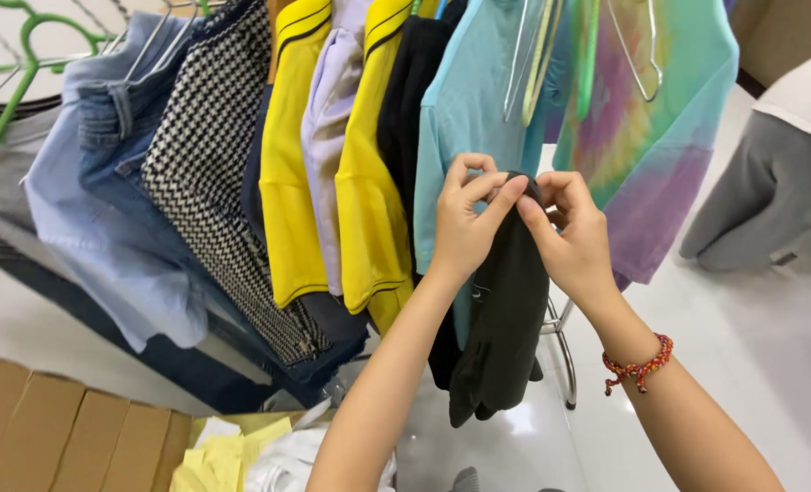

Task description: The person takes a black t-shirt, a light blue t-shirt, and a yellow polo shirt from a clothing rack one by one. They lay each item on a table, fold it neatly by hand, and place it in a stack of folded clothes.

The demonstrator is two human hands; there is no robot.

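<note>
Left hand [467, 219]: I had it pinching the top edge of a dark garment [505, 319], thumb and fingers closed on the cloth. Right hand [569, 232]: likewise pinching the same top edge from the other side, fingertips nearly touching those of the left. One red braided bracelet [639, 366] sat on the right wrist.

Dark garment, one: it hung limp from my two hands, straight down in front of the rack [565, 351], mid-scene. No hanger was visible in it. As I judged it, the piece was gripped but not yet hung; whether the top was being folded or gathered I could not tell.

Hung garments, far side, counted left to right: one grey piece [5, 182]; one pale blue shirt [86, 228]; one pair of denim jeans [118, 128]; one black-and-white houndstooth piece [214, 173]; two yellow tops [287, 182]; one lilac top [328, 118] between them; one black piece [405, 100]; one light turquoise shirt [464, 91]; one tie-dye shirt [651, 128] at the right. These appeared already done.

Bare hangers: one green [32, 46] far left, and at least two wire ones on the tie-dye shirt.

Near left: cardboard box [68, 428], with yellow and white cloth [241, 456] heaped beside it, apparently waiting.

Far right: one other person's grey trouser leg [760, 191].
</note>
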